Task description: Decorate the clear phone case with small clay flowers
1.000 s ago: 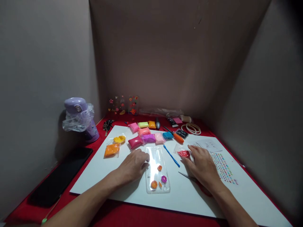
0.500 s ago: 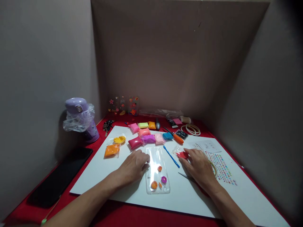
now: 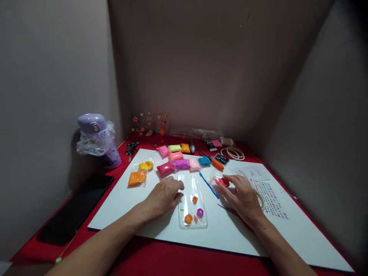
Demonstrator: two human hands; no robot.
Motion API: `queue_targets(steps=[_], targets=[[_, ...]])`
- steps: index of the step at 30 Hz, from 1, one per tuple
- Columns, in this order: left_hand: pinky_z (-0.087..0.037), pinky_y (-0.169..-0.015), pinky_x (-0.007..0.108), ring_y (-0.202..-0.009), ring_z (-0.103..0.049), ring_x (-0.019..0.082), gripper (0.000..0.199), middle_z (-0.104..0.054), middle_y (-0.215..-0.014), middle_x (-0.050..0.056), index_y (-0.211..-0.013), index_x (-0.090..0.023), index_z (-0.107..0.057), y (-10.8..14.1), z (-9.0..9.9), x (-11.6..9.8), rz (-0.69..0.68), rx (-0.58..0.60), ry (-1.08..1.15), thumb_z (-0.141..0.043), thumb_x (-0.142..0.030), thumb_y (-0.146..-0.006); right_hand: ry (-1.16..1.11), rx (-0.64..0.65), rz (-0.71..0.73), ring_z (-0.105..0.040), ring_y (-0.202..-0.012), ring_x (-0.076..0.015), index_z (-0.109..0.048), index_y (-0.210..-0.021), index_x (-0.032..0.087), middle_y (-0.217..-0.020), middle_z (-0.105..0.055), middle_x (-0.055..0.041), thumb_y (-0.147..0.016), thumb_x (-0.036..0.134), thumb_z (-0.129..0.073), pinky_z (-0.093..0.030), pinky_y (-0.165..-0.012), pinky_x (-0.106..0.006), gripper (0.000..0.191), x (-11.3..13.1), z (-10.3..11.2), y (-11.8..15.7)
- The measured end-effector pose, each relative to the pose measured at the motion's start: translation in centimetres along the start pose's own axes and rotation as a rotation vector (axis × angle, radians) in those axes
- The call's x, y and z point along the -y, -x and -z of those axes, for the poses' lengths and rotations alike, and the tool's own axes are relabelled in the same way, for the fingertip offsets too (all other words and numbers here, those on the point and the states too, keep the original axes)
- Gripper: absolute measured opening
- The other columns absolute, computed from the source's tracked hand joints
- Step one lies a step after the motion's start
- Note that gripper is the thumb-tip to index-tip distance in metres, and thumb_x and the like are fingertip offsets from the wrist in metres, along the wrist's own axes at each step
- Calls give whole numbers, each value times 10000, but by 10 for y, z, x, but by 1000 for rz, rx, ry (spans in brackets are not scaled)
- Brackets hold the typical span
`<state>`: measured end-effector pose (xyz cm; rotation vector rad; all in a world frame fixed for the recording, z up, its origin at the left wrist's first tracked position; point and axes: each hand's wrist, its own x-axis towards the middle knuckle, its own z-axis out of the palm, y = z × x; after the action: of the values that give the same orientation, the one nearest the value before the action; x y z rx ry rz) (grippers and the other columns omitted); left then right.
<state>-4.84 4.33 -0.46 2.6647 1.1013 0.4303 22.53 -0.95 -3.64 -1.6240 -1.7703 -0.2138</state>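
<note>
A clear phone case [image 3: 188, 188] lies flat on the white board. Small clay flowers sit on its lower part: a purple flower [image 3: 200, 212], an orange flower [image 3: 188, 219] and a red-orange flower [image 3: 194, 199], with a small orange petal [image 3: 195, 218] among them. My left hand [image 3: 165, 195] rests at the case's left edge, fingers loosely curled and thumb apart, with nothing seen in it. My right hand [image 3: 241, 195] has its thumb and fingers around red clay [image 3: 222, 182] in an opened clear wrapper. Beneath this hand, a thin pointed metal tool [image 3: 225, 208] is partly hidden.
A blue modelling tool [image 3: 209, 185] lies right of the case. Behind are several clay packets [image 3: 181, 165] and an orange-handled tool [image 3: 217, 164]. Orange clay [image 3: 137, 178] is at left, a gem sticker sheet [image 3: 270, 199] at right. A purple bottle [image 3: 99, 140] and black phone [image 3: 76, 209] stand left.
The view has tilted slightly, shifting everything up a little. My right thumb and fingers have spread slightly around the red clay. My left index finger and thumb have parted a little.
</note>
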Motion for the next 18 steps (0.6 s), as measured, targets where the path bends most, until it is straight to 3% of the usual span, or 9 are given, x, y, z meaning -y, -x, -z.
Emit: queue_targets(steps=[6,18], targets=[[-437,-678,301,-755,-552,185,105,-614,-812,54,-873,-160,-594,-1,2,-1,-16,-20,20,-527,-118,-804,-27,-6,3,-578,-868,-228,-626,-931,197,-908,-644,-75,-859,414,-588,-460,-745,-360,232,4,2,-1],[-445,-676,321,-754,-557,193,116,-647,-798,65,-850,-149,-597,-3,-1,3,-92,-226,105,-502,-86,-828,-65,-42,33,-582,-842,-228,-636,-926,200,-878,-641,-74,-862,374,-587,-468,-694,-353,192,4,3,-1]])
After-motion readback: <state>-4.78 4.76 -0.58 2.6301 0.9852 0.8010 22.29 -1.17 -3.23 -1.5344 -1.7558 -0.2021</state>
